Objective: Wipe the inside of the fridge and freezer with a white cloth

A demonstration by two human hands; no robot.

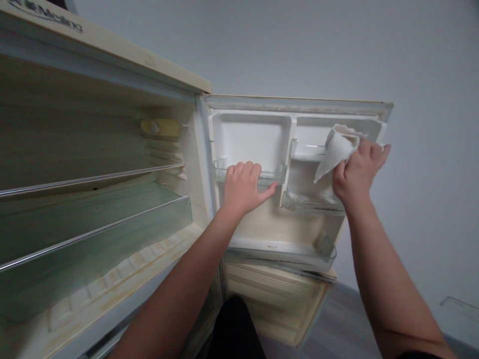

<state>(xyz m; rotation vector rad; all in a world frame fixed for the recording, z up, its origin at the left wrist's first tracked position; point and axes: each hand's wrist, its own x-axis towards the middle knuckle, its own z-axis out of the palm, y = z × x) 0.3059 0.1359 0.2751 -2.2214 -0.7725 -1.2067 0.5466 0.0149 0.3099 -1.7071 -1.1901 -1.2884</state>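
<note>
The fridge door (pixel 254 134) stands wide open, its white inner side facing me. My left hand (pixel 245 187) is hooked over the clear door shelf (pixel 271 177) on the left part of the door, fingers curled over its rim and thumb pointing right. My right hand (pixel 359 172) is at the upper right of the door and grips a crumpled white cloth (pixel 339 149), which hangs down to the left in front of the small upper shelf (pixel 307 150). Below it is another clear shelf (pixel 312 203).
The fridge interior (pixel 67 134) at left has glass shelves and a yellowed lamp cover (pixel 160 127). A long bottom door shelf (pixel 280 257) and a lower door (pixel 277 299) stand below. My dark-clothed leg (pixel 235 329) is at bottom centre. A clear tray (pixel 462 309) shows at right.
</note>
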